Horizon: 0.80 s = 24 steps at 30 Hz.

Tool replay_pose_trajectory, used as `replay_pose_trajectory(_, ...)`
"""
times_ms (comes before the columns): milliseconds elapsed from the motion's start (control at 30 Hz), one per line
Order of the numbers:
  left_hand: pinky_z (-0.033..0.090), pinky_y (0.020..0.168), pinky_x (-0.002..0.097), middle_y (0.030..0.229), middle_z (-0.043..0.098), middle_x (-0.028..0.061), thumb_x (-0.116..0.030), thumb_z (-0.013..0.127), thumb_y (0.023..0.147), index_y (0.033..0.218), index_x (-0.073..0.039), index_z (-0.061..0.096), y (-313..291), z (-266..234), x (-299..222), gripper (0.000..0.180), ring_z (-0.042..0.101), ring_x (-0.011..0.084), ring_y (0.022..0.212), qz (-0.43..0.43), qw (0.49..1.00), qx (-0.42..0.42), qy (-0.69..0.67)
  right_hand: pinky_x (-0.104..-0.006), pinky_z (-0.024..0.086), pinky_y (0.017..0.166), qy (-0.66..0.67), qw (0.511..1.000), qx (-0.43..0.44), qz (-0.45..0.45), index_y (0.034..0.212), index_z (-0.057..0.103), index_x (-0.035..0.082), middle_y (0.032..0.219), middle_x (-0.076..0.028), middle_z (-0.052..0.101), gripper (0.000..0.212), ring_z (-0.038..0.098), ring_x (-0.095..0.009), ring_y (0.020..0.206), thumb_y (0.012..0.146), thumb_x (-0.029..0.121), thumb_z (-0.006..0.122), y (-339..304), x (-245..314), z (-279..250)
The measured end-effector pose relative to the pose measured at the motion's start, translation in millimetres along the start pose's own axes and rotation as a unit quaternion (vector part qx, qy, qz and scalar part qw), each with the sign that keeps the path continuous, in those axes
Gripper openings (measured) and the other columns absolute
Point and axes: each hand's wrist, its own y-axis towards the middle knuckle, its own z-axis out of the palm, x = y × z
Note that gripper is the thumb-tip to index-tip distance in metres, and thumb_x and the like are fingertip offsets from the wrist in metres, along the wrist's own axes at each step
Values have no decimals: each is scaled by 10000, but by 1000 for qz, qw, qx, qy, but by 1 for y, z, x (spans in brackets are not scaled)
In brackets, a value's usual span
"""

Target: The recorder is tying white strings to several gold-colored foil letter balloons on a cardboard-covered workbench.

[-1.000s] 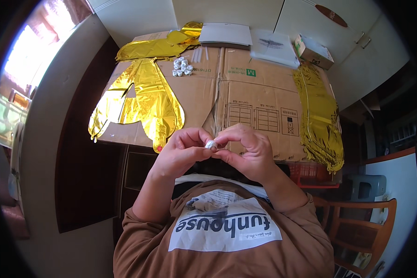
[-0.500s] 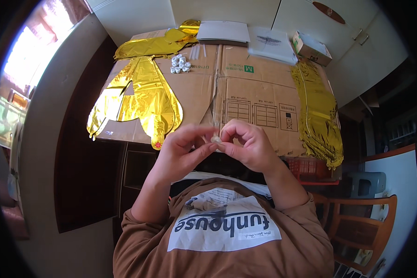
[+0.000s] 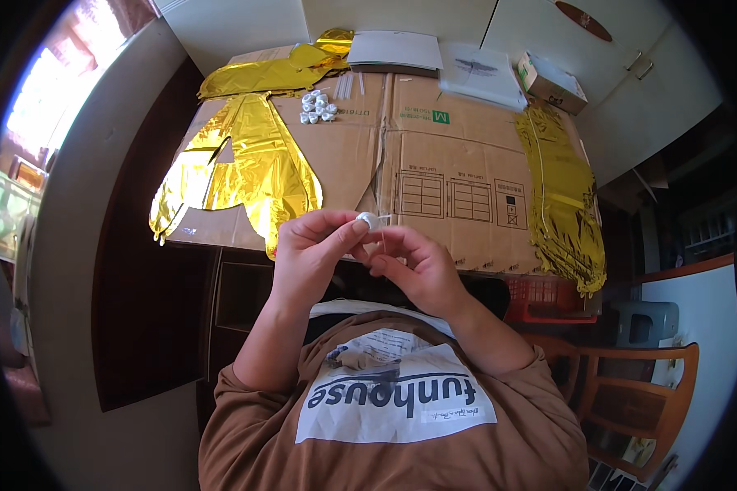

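Observation:
A small white roll of ribbon [image 3: 368, 219] is pinched between the thumb and forefinger of my left hand [image 3: 307, 254], just above the near edge of the cardboard. From the roll a thin strand runs down to my right hand [image 3: 418, 266], whose thumb and curled fingers close on it close by; the exact pinch point is partly hidden. Several more white ribbon rolls [image 3: 318, 107] lie in a cluster farther off on the left. A flat gold foil balloon shaped like a letter A [image 3: 254, 176] is spread to the left of my hands.
Flattened cardboard [image 3: 458, 151] covers the table. Folded gold foil balloons [image 3: 561, 196] lie along its right side, and another gold foil piece [image 3: 254, 80] at the far left. A white box [image 3: 395, 51], a clear bag [image 3: 483, 78] and a carton [image 3: 552, 82] line the back. A wooden chair [image 3: 686, 385] stands right.
My hands were close together around the roll. Now my left hand holds the roll up in plain sight, and my right hand has drawn slightly down and toward me, with a strand between them.

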Motion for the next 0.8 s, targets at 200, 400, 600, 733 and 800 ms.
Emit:
replay_pose_trajectory(200,488,591,206,751,671,60,-84,686,858,927,36,681,0,8,7,139,610,75,641,70,982,-74,161,-352,431,630,-503,832,-17,-233,856,592,49,699,-57,587,105,589,-236,627,806,110,662,-2,21,7)
replay_pose_trajectory(400,472,586,204,756,650,49,-69,701,834,897,35,671,1,-1,6,125,603,54,660,154,914,67,368,-350,391,609,-543,772,80,-321,753,553,72,662,-47,491,154,527,-234,627,796,150,679,24,72,-14)
replay_pose_trajectory(600,502,645,192,807,659,27,-63,661,886,945,40,658,-8,5,1,118,616,65,706,-9,995,92,42,-286,454,598,-217,955,180,-97,880,637,14,698,-80,617,108,585,-174,629,874,121,618,59,49,-44)
replay_pose_trajectory(733,504,645,194,820,663,31,-59,647,897,941,45,652,-3,4,5,113,608,67,707,30,999,19,-23,-284,447,600,-81,987,132,42,857,612,-3,687,-91,605,145,576,-170,623,897,135,593,47,9,-31)
replay_pose_trajectory(800,499,644,187,829,663,31,-70,647,901,944,47,651,-1,3,11,125,604,65,709,70,996,-36,33,-292,448,600,-166,980,104,-19,841,609,6,715,-109,604,147,596,-208,655,898,140,592,35,7,-18)
